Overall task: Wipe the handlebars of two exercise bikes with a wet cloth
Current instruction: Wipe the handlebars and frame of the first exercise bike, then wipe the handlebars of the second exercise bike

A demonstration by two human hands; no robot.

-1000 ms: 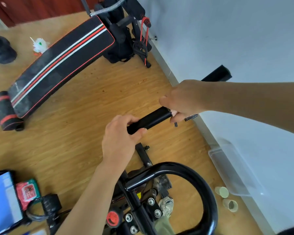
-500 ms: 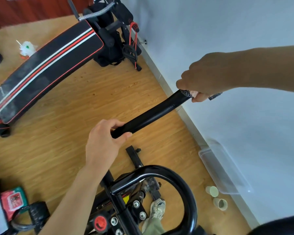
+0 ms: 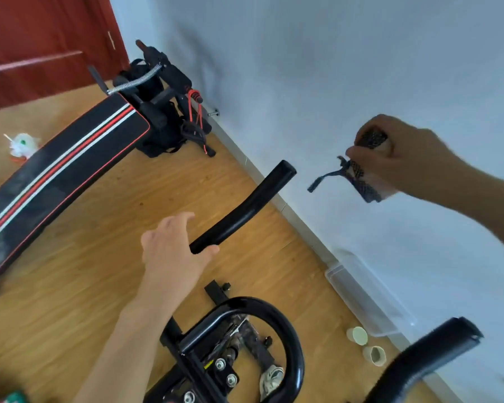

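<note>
The black handlebar [image 3: 245, 210] slants through mid-frame above a wooden floor [image 3: 85, 257] that meets a white wall [image 3: 332, 68] on the right, with a striped bench [image 3: 58, 170] at upper left. The left hand [image 3: 172, 251] is loosely spread, its thumb touching the bar's lower end. At upper right, the right hand [image 3: 402, 158] pinches the dark cloth [image 3: 358, 173], clear of the bar's tip.

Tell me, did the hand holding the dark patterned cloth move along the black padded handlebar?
Yes. The right hand with the dark patterned cloth slid up the black padded handlebar and now hangs past its free tip.
</note>
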